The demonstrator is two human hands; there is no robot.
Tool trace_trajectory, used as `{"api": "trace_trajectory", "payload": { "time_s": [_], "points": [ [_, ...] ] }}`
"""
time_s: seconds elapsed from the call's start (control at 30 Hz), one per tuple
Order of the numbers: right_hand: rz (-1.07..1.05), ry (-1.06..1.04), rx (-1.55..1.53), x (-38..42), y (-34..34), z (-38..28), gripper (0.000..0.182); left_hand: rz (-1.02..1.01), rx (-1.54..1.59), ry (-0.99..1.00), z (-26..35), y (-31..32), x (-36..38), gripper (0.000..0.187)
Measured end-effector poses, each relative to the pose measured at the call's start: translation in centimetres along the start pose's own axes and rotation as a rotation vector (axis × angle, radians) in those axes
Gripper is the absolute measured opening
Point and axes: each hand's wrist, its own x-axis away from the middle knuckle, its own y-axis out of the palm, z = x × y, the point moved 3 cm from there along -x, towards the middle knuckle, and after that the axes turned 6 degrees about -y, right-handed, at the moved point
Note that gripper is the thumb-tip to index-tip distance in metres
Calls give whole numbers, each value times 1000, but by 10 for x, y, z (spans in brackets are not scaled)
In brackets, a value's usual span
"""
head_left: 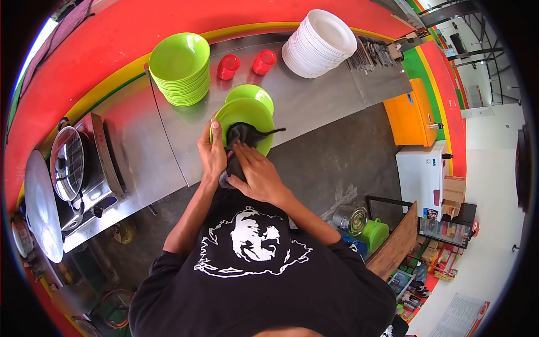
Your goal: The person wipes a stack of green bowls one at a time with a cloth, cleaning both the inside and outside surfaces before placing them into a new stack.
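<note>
My left hand [212, 150] grips a lime-green bowl [245, 111] by its left side, thumb over the rim. The bowl is tilted towards me above the counter's front edge. Pressed against the inside of the bowl is a black cloth [240, 133], held under the fingers of my right hand [257, 173]. One thin end of the cloth sticks out past the bowl's right rim, and more of it hangs below my hands. Just behind, a second green bowl [259, 95] shows partly; the held bowl covers the rest.
On the steel counter [314, 106] stand a stack of green bowls [181, 67], two red cups [228, 67], a tall stack of white plates [320, 45] and a pile of cutlery [373, 54]. At left is a stove [101, 168] with a lidded pan [67, 163].
</note>
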Motion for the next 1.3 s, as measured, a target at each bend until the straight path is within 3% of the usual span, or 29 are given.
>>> {"api": "trace_trajectory", "payload": {
  "time_s": [0.13,0.3,0.5,0.67,0.83,0.93,1.03,1.07,1.17,1.3],
  "points": [
    [29,52,-192,-5,10,-11,75,-125,-169,-102,8,-5,-7,51],
    [132,21,-32,-2,25,-16,71,-212,-53,-224,17,-8,-12,50],
    [216,-96,125,20,23,3,67,-295,-179,-87,23,-16,-21,52],
    [275,-111,108,11,10,12,50,-379,103,-138,25,-9,-21,48],
    [417,-137,-100,-11,1,-14,41,-319,204,-64,38,-11,-2,69],
    [363,-151,-111,-9,15,-18,43,-235,175,-42,21,-27,-7,65],
    [290,-206,-58,-3,21,-12,48,-351,178,-64,27,-36,-10,64],
    [274,-233,-32,-1,22,-7,51,-396,34,-35,35,-38,-11,70],
    [263,-304,92,5,26,15,67,-519,12,-54,49,-35,-14,71],
    [284,-261,66,-1,21,23,69,-436,47,-57,51,-23,-9,73]
  ]
}}
